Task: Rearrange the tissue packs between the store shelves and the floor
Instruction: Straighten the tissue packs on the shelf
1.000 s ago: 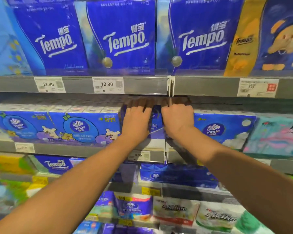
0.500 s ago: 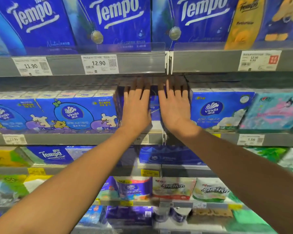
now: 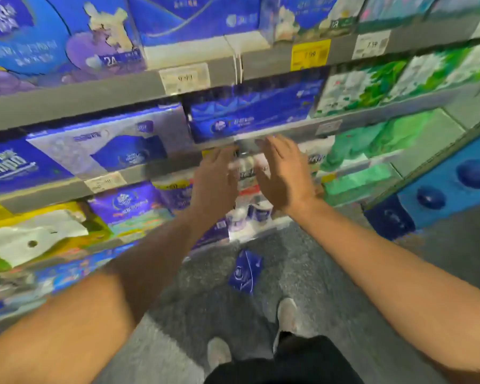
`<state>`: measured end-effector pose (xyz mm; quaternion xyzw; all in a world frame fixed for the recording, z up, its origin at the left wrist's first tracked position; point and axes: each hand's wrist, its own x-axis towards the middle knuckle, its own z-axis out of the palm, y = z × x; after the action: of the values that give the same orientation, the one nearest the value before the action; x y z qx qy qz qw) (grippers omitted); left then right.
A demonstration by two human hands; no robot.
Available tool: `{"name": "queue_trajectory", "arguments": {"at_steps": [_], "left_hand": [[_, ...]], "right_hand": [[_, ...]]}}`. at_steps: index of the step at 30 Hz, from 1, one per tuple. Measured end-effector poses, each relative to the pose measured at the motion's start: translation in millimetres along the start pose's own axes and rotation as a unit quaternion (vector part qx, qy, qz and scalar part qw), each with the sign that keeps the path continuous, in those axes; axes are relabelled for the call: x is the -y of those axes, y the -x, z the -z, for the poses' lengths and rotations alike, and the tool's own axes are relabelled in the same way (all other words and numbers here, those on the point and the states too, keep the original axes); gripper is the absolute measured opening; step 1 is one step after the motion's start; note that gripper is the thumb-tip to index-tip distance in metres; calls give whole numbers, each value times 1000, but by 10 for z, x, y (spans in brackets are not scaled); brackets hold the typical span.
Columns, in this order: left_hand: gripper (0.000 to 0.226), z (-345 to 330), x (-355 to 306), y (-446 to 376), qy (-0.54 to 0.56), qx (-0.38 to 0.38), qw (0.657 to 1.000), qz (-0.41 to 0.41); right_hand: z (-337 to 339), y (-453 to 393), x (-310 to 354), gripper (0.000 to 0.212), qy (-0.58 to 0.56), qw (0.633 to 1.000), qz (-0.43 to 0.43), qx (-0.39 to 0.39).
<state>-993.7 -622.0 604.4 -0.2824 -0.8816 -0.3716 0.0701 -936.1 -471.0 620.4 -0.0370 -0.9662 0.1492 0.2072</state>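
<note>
A small dark blue tissue pack lies on the grey floor just in front of the lowest shelf, ahead of my shoes. My left hand and my right hand hang side by side in the air in front of the lower shelves, fingers spread, holding nothing, well above the pack. Behind my fingertips a blue tissue box sits on a middle shelf. The frame is blurred by motion.
Grey shelves run across the view, packed with blue, purple, yellow and green tissue packs and price tags. A blue display block stands on the floor at right. My two light shoes are near the bottom centre.
My view has swung down from the upper shelves to the lower shelves and floor. Both hands have left the blue pack they pressed on the shelf and now hang lower, apart from it.
</note>
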Motion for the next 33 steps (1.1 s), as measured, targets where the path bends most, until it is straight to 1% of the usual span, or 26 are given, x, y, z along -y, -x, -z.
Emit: {"name": "queue_trajectory", "arguments": {"at_steps": [2, 5, 8, 10, 12, 14, 17, 19, 21, 22, 24, 25, 26, 27, 28, 30, 32, 33], "left_hand": [[53, -261, 95, 253, -2, 73, 996, 53], [55, -726, 312, 616, -14, 158, 979, 131], [54, -1323, 662, 986, 17, 219, 951, 219], [52, -1806, 993, 1287, 22, 243, 927, 284], [50, -2362, 1386, 1636, 33, 272, 896, 350], [52, -2973, 1832, 2014, 25, 284, 870, 402], [68, -3927, 2572, 2557, 31, 278, 847, 452], [85, -4540, 3036, 2897, 71, 265, 819, 504], [105, -5074, 3439, 3188, 120, 231, 792, 552], [112, -5320, 3649, 3324, 128, 214, 783, 569], [120, -5752, 4044, 3572, 143, 173, 760, 610], [121, -5947, 4231, 3671, 173, 144, 742, 632], [117, -6124, 4404, 3742, 216, 114, 724, 645], [107, -6274, 4536, 3792, 251, 90, 712, 650], [94, -6394, 4631, 3830, 262, 73, 711, 648], [72, -6481, 4643, 3825, 241, 59, 722, 646], [54, -6338, 4464, 3784, 173, 51, 750, 636], [49, -6190, 4320, 3724, 142, 48, 767, 624]], "right_hand": [[-193, 287, -130, 54, -19, 998, -37, 52], [-592, 716, -388, 58, -50, 987, -93, 121], [-1167, 1132, -757, 51, -58, 973, -137, 179], [-1724, 1403, -1082, 47, -61, 958, -158, 231], [-2400, 1706, -1415, 52, -51, 942, -170, 286], [-3168, 2023, -1735, 60, -50, 925, -185, 329], [-4398, 2452, -2127, 69, -56, 904, -215, 366], [-5215, 2718, -2317, 69, -22, 898, -192, 395], [-5927, 2939, -2448, 71, 22, 897, -152, 413], [-6235, 3033, -2521, 75, 34, 895, -145, 421], [-6767, 3191, -2689, 88, 37, 892, -139, 429], [-6997, 3249, -2784, 95, 39, 889, -135, 435], [-7198, 3295, -2891, 101, 35, 884, -139, 445], [-7362, 3319, -2986, 105, 23, 875, -150, 460], [-7497, 3344, -3076, 109, 12, 866, -161, 473], [-7576, 3397, -3185, 110, -15, 861, -194, 469], [-7351, 3450, -3132, 110, -70, 864, -259, 427], [-7152, 3447, -3067, 113, -85, 867, -288, 398]]}}
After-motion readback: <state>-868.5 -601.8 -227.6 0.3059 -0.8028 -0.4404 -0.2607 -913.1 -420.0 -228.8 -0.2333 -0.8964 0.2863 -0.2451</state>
